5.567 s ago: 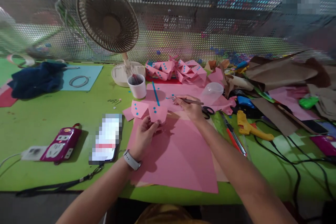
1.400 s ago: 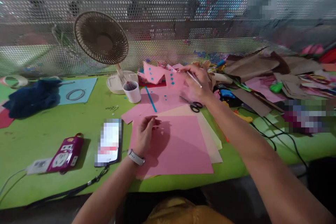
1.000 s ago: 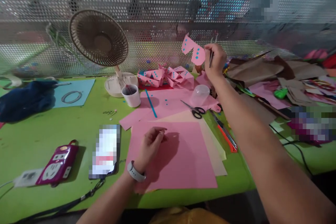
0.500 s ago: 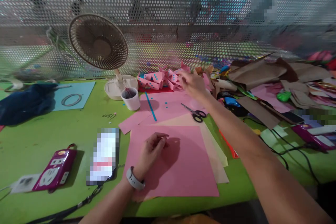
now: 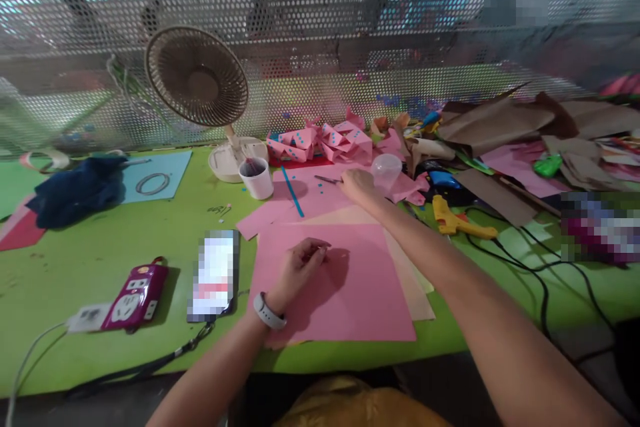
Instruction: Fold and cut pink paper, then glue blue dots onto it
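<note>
My left hand point(image 5: 306, 263), with a pale watch band on its wrist, rests over a large sheet of pink paper point(image 5: 335, 307). Its fingers are curled in, thumb near the index finger; anything between them is too small to make out. Farther off, my right hand point(image 5: 357, 187) is closed around the handles of a pair of scissors point(image 5: 327, 179). Only the blades show, pointing left over another pink sheet with small blue bits on it. A thin blue strip point(image 5: 293, 192) lies left of the blades. Cream paper point(image 5: 420, 303) sticks out from under the large sheet.
Behind stand a fan point(image 5: 203, 80), a white cup point(image 5: 257, 180) and folded pink paper pieces point(image 5: 345, 140). At left lie a phone point(image 5: 215, 277) and a purple power strip point(image 5: 137, 297). A yellow glue gun point(image 5: 460, 220), black cords and brown paper scraps point(image 5: 500, 133) occupy the right.
My right hand has come down from the folded pink pieces onto the scissors and closed on their handles. The scissors have shifted left. The left hand keeps its pose on the paper.
</note>
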A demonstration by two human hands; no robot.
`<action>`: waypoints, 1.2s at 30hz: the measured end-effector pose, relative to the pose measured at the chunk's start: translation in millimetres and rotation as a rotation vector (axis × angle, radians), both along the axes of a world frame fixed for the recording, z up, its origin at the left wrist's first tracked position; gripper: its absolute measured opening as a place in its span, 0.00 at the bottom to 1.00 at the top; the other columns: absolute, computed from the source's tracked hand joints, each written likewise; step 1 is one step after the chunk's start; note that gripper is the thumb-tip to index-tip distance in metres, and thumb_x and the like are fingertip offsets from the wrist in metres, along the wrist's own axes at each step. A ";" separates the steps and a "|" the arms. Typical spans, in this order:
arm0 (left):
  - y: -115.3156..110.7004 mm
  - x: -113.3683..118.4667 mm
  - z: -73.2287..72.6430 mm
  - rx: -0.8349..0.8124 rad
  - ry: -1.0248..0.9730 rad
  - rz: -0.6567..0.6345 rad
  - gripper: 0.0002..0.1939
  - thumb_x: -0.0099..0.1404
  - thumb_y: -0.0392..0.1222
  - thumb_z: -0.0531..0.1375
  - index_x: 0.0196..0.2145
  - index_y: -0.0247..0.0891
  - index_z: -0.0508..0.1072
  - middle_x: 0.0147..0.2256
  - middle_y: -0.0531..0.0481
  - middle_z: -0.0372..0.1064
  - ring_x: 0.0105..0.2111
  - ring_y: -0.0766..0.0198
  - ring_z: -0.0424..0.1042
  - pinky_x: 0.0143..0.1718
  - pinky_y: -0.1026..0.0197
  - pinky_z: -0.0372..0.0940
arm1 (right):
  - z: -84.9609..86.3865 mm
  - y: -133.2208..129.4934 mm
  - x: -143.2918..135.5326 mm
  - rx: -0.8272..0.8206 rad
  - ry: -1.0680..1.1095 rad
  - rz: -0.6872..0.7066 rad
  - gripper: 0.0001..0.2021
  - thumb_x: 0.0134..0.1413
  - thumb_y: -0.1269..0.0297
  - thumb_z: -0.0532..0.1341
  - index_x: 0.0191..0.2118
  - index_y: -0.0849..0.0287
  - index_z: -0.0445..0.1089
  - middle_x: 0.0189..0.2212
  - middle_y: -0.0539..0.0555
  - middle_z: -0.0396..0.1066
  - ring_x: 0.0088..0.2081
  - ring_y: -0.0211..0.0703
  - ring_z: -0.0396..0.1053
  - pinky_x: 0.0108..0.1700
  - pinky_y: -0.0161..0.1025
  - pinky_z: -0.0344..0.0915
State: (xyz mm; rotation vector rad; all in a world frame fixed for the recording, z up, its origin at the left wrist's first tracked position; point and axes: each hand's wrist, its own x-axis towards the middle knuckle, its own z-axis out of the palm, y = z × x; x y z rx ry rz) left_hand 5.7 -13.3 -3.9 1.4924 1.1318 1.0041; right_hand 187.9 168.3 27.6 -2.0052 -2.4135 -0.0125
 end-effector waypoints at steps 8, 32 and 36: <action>-3.1 0.2 10.2 0.010 -0.011 -0.007 0.14 0.67 0.48 0.57 0.44 0.37 0.73 0.37 0.44 0.76 0.38 0.59 0.76 0.40 0.58 0.69 | 16.2 -61.1 13.2 0.008 0.095 0.185 0.14 0.64 0.63 0.53 0.49 0.59 0.71 0.47 0.61 0.75 0.50 0.51 0.71 0.50 0.43 0.65; -48.1 -23.5 55.4 0.108 0.353 -0.268 0.21 0.65 0.48 0.60 0.55 0.43 0.69 0.53 0.43 0.70 0.53 0.56 0.69 0.56 0.50 0.64 | -22.6 -244.5 62.5 -0.119 0.191 0.752 0.32 0.62 0.44 0.53 0.65 0.57 0.57 0.67 0.66 0.49 0.69 0.59 0.42 0.65 0.64 0.45; -73.8 -29.8 48.1 0.211 0.506 -0.378 0.27 0.64 0.46 0.62 0.60 0.47 0.65 0.60 0.44 0.64 0.59 0.53 0.64 0.60 0.47 0.59 | -16.2 -235.4 65.9 -0.130 0.326 0.770 0.15 0.65 0.62 0.55 0.53 0.55 0.72 0.59 0.62 0.65 0.61 0.54 0.61 0.61 0.61 0.55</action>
